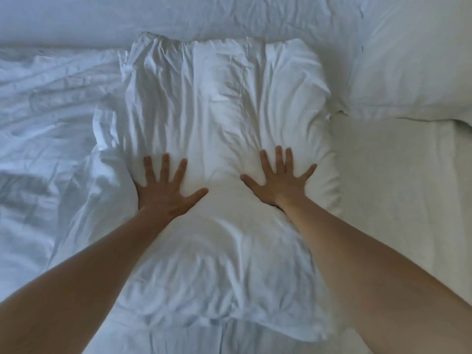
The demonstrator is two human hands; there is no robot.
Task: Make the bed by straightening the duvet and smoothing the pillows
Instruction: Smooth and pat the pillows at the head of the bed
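Creased pillow (224,118) lies mid-bed. Left hand (163,190) and right hand (278,180) both lie flat on it, fingers splayed, pressing, gripping nothing. Rumpled duvet (51,118) bunches left of the pillow; second pillow (413,62) right of it. Risk: pressing without sweeping outward probably dents the filling, leaving creases.

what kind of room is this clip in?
Most likely a bedroom: the view holds only a bed. Both hands press a wrinkled white pillow, a second pillow lies beside it, and a rumpled duvet is on the other side.

Hands (222,185) on pillow (219,103), duvet (51,111) left.
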